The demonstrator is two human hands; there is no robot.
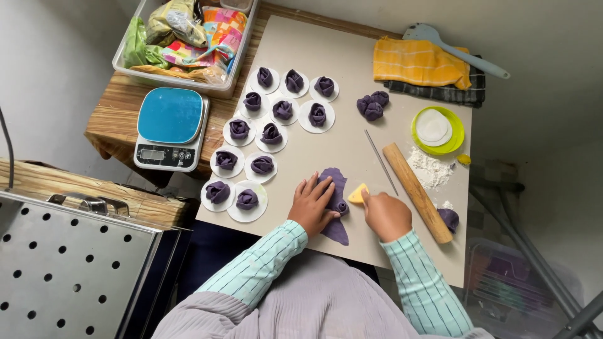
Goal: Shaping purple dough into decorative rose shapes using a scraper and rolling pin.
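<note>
Flat purple dough strip [335, 188]: left hand [312, 204] presses it with spread fingers; right hand [384, 215] pinches yellow plastic scraper [358, 194]; cut cleanly, keeping dough pinned.

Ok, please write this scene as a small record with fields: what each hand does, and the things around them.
left hand: pressing flat on purple dough strip
right hand: holding yellow scraper against the strip
finished pieces: purple dough roses on white paper rounds, at the left
rolling pin: lying right of the right hand
thin metal stick: beside the pin
flour: small heap on grey board
scale: blue top, left of the board
</note>
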